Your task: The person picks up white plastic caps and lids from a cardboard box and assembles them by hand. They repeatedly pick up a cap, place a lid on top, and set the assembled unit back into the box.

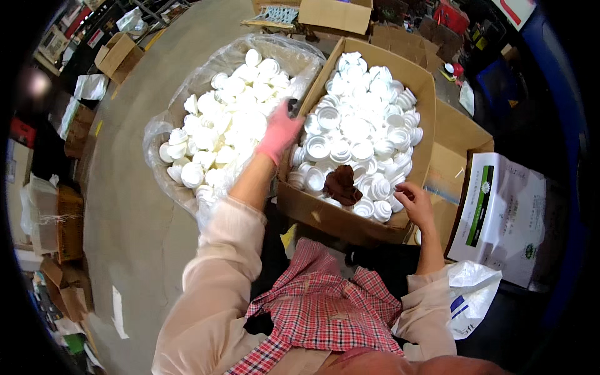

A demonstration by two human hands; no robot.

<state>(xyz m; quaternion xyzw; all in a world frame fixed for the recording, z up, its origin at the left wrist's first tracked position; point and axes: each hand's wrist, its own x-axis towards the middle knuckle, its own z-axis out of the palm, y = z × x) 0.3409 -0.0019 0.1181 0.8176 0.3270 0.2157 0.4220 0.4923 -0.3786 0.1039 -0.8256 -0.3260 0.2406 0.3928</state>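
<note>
In the head view's upper middle, the left hand (pixel 279 132), in a pink glove, reaches between two containers, a small black object (pixel 292 107) at its blurred fingers; whether they clamp it, I cannot tell. The right hand (pixel 417 205), fingers apart and curled, hovers beside white threaded caps (pixel 337 150) filling a cardboard box (pixel 350 222). A brown cloth (pixel 340 185) lies on them. Left, a clear plastic liner (pixel 156 134) holds rounded off-white pieces (pixel 231 119). Right stands a white carton (pixel 515 212).
</note>
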